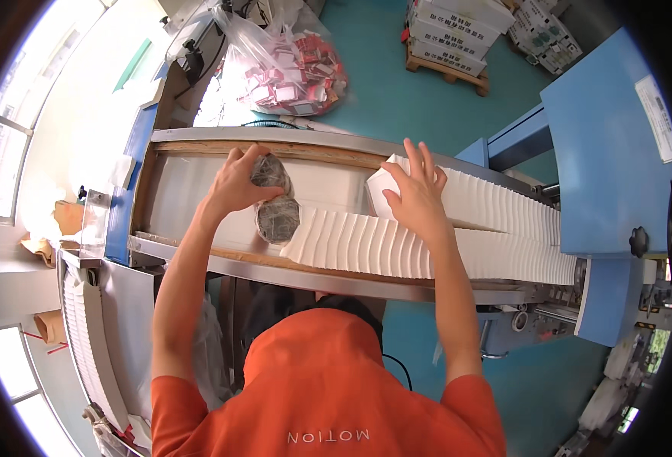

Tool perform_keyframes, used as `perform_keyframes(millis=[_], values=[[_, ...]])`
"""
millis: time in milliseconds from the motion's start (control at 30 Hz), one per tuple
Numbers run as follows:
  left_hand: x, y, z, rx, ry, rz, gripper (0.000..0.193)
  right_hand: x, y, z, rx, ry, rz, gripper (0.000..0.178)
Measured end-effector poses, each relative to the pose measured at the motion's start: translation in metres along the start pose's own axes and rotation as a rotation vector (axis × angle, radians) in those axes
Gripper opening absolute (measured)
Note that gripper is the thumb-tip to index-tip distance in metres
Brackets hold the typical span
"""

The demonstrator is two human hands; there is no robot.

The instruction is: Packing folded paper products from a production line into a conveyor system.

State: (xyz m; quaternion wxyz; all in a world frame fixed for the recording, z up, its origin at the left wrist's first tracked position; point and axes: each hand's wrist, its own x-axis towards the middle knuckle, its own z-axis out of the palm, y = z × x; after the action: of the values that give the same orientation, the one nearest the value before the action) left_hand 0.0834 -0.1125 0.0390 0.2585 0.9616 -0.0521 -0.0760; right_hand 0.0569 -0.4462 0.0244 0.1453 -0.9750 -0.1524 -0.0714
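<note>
My left hand (238,183) is closed around the far one of two dark grey, rounded lumps (269,172) that look wrapped in clear film. A second, similar lump (278,221) sits against it on the near side, beside the left end of a near row of white folded cartons (359,242). Whether the two lumps are joined, I cannot tell. Over the left end of a far row of white cartons (496,194), my right hand (420,194) is open with its fingers spread. Its fingertips are at the end carton; firm contact is unclear.
Both rows lie on a metal-edged conveyor bed (328,183) leading right to a blue machine (606,145). Beyond the bed stands a clear bag of red and white carton pieces (294,80). Boxes sit on a wooden pallet (446,72). Another white row (92,343) stands at left.
</note>
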Motion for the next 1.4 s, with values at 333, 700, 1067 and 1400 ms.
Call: perform_keyframes(millis=[333,700,1067,1400], values=[[0.004,0.008,0.005,0.006,-0.065,0.049,0.078,0.043,-0.004,-0.006,-0.039,-0.316,-0.073,0.015],[0.022,0.046,0.022,-0.076,-0.151,0.258,0.08,0.069,-0.003,0.024,-0.013,-0.242,0.201,0.016],[0.028,0.074,0.045,-0.086,-0.177,0.334,0.079,0.052,0.022,0.012,0.371,-0.193,0.167,0.026],[0.027,0.07,0.051,-0.107,-0.155,0.319,0.078,0.057,-0.002,0.014,0.054,-0.24,0.204,0.019]])
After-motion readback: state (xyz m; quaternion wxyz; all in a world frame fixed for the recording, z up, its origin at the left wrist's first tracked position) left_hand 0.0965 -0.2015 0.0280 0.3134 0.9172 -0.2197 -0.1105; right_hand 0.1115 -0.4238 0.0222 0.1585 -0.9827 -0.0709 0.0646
